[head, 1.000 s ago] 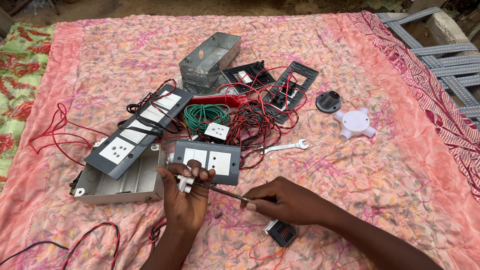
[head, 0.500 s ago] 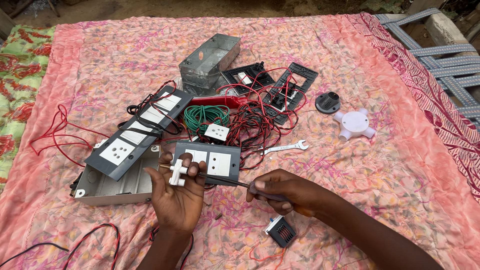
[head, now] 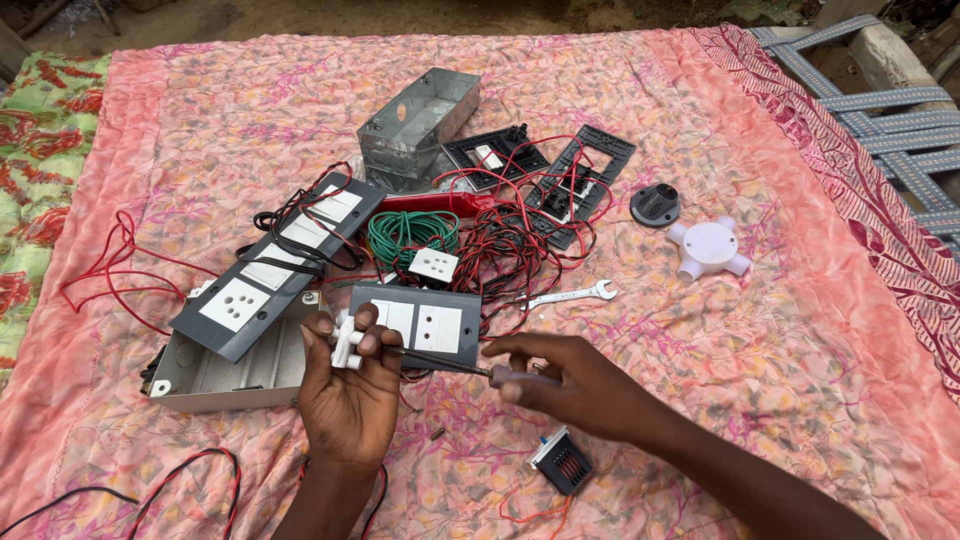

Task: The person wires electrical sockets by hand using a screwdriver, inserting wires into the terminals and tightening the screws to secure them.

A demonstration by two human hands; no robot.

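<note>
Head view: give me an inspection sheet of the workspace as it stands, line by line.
Surface: pink floral cloth spread flat, lightly wrinkled.
Job's things: small white plastic switch part in the left hand; dark-shafted screwdriver in the right hand, tip towards the part.
Clutter: grey two-module switch plate, long grey switch plate over an open metal box, second grey metal box, silver spanner, white round junction box, black round fitting, small black module.
Grips: both hands closed on their items.
Cables: red and black wire tangle, green coil.
Surroundings: green patterned cloth, striped webbing.
</note>
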